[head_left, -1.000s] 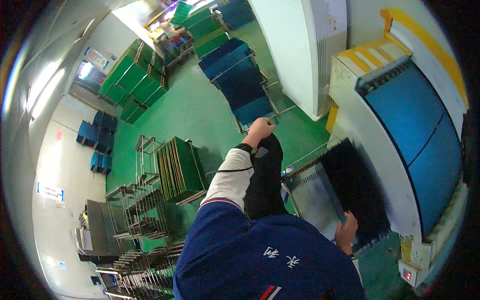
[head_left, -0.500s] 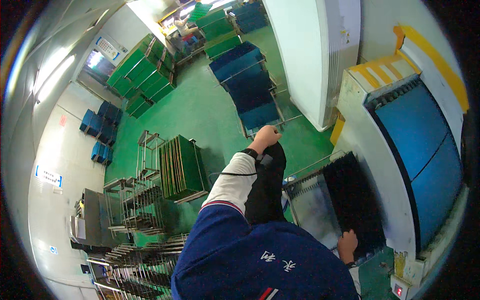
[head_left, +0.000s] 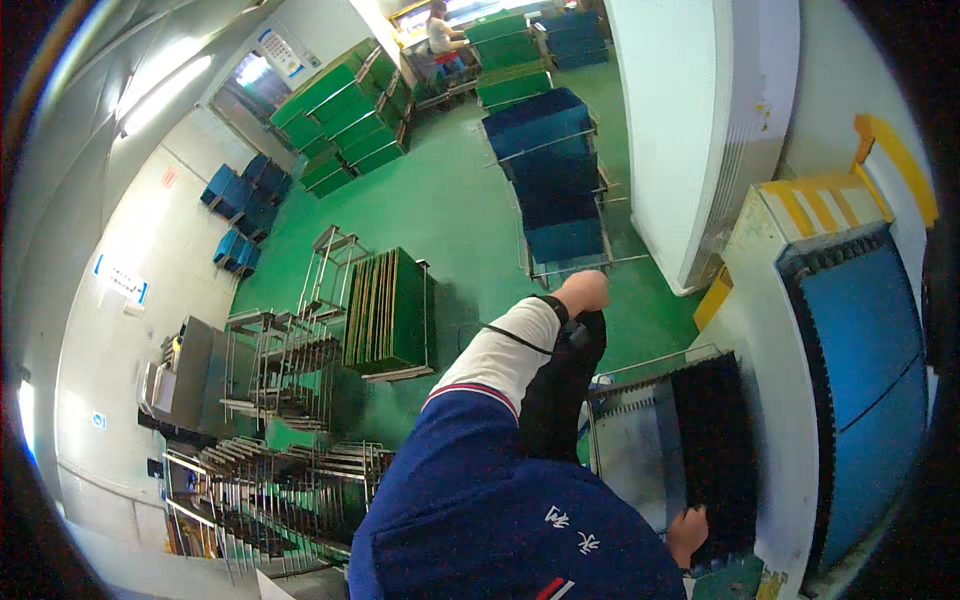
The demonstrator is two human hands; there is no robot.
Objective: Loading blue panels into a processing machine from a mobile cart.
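While our left hand [head_left: 584,292] is curled into a fist above the dark trouser leg [head_left: 556,400], our right hand [head_left: 687,536] is at the near end of the black panels [head_left: 712,450] (we cannot tell whether it grips one), which stand in a metal rack [head_left: 628,402] beside the white machine [head_left: 757,240].

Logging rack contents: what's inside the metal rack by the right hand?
The rack holds dark panels along its right side, near the right hand. Their inner faces and anything beneath are covered.
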